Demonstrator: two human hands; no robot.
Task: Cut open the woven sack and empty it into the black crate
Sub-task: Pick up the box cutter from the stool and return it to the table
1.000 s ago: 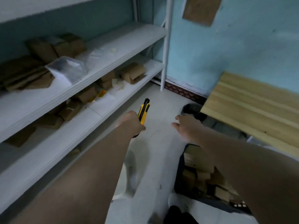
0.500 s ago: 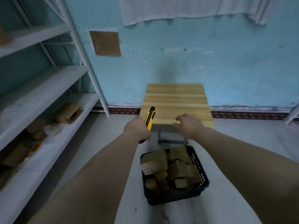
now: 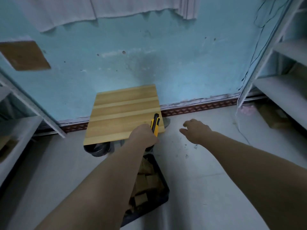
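Note:
My left hand (image 3: 143, 136) is closed around a yellow and black utility knife (image 3: 155, 124), held over the front right corner of a small wooden table (image 3: 119, 113). My right hand (image 3: 196, 130) hovers to the right of it with fingers loosely spread, holding nothing. The black crate (image 3: 162, 183) stands on the floor below my left forearm, partly hidden by it, and holds several brown cardboard boxes (image 3: 146, 180). No woven sack is in view.
White metal shelving (image 3: 20, 130) stands at the left and more shelving (image 3: 282, 90) at the right, with a brown box (image 3: 272, 116) under it. A dark round object (image 3: 98, 148) sits under the table. A turquoise wall is behind; the pale floor stretches right.
My view has swung right, from the left shelves to the wall and table. Both hands moved along, the left still gripping the knife; the crate now lies under my left forearm.

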